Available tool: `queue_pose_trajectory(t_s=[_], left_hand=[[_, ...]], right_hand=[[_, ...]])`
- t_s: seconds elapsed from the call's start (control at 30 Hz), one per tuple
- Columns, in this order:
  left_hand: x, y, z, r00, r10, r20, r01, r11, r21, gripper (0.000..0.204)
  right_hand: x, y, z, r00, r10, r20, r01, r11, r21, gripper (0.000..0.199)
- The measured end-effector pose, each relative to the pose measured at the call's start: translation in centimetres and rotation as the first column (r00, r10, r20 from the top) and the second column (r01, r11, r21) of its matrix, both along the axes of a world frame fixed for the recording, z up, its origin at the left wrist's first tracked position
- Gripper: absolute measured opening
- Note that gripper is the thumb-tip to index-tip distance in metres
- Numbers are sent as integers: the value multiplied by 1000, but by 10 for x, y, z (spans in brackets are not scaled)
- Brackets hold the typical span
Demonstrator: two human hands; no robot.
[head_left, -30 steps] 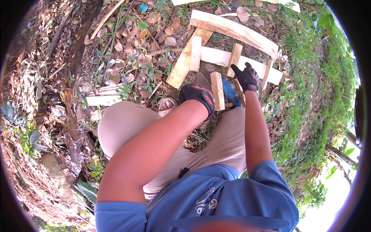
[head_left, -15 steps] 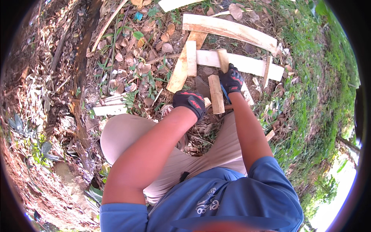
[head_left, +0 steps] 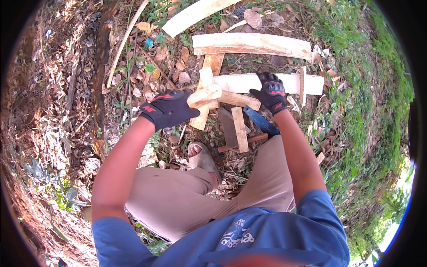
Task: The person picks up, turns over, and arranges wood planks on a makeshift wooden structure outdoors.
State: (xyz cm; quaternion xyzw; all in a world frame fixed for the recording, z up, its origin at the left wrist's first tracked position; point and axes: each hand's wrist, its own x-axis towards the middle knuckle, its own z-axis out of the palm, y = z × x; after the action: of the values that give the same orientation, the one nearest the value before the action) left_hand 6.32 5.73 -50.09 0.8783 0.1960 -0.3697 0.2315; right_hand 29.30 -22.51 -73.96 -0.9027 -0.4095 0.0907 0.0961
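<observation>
My left hand [head_left: 168,109], in a black glove with red marks, has its fingers and thumb closed around one end of a short wooden block [head_left: 205,95]. That block lies over an upright-lying short piece [head_left: 206,76] and a longer brownish board [head_left: 200,120]. Another short wooden piece [head_left: 240,99] sits slantwise to its right. My right hand [head_left: 270,92], gloved alike, is open over a pale plank [head_left: 235,83], fingers stretched away and thumb out to the left. Whether it touches the plank I cannot tell.
Nearer me lie a loose wooden block [head_left: 239,130], a dark flat blade [head_left: 227,126], a blue tool handle [head_left: 259,120] and a hammer [head_left: 253,139]. A curved-looking plank [head_left: 253,44] and another pale board [head_left: 195,18] lie farther off. A thin stick [head_left: 303,86] crosses the pale plank.
My left hand has moved away from my lap, up and left, with a block. My right hand has let go of a short block, and its fingers have spread.
</observation>
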Motion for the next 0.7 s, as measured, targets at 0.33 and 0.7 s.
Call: queue_pose_trajectory(t_s=[0.33, 0.7], left_hand=[[-18, 34, -199, 798, 546, 257, -513, 838, -185, 83], [23, 20, -251, 609, 660, 440, -523, 751, -403, 71]], right_hand=[[66, 20, -20, 975, 216, -46, -220, 941, -257, 94], [66, 18, -28, 980, -9, -199, -42, 966, -253, 103]])
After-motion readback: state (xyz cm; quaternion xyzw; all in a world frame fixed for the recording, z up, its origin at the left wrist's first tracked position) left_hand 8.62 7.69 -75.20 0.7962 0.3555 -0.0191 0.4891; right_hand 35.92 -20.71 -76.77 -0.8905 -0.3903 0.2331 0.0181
